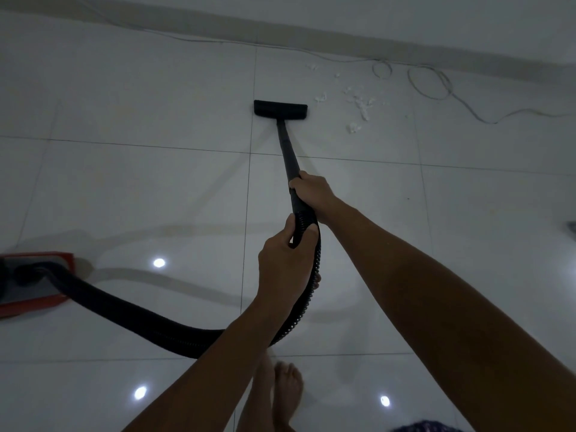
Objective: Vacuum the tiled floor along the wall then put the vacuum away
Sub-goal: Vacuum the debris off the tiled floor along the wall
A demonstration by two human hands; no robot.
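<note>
A black vacuum wand (285,148) runs from my hands to a flat black floor nozzle (280,110) resting on the pale tiled floor (156,188). My right hand (311,191) grips the wand's lower end. Just behind it, my left hand (282,263) is closed around the ribbed black hose (124,310), which loops down and left to the red vacuum body (34,282) at the left edge. White scraps of debris (358,104) lie to the right of the nozzle, near the wall.
The wall and its skirting (343,35) cross the top. A thin pale cable (430,85) runs along it and coils at the upper right. My bare feet (286,391) stand at the bottom centre. Ceiling lights reflect on the glossy tiles.
</note>
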